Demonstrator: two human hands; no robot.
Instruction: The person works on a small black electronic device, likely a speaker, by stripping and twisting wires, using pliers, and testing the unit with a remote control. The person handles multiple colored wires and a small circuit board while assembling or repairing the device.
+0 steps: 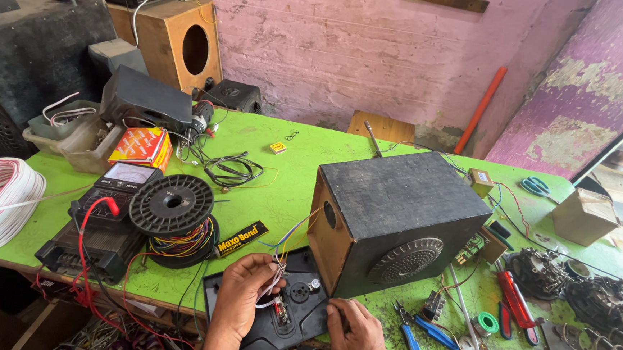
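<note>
Black control panel (274,317) lay at 6 o'clock on the green desk (290,174), below the speaker box (395,220). Our left hand (243,297) pinched its wires (274,284); right hand (356,336) pressed flat, steadying. Wiring step, we judged; next needs fine grip.

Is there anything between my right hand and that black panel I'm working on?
Nothing visible: the right hand rests directly on the black panel at its right edge, and the left hand pinches the white wires above it.
</note>
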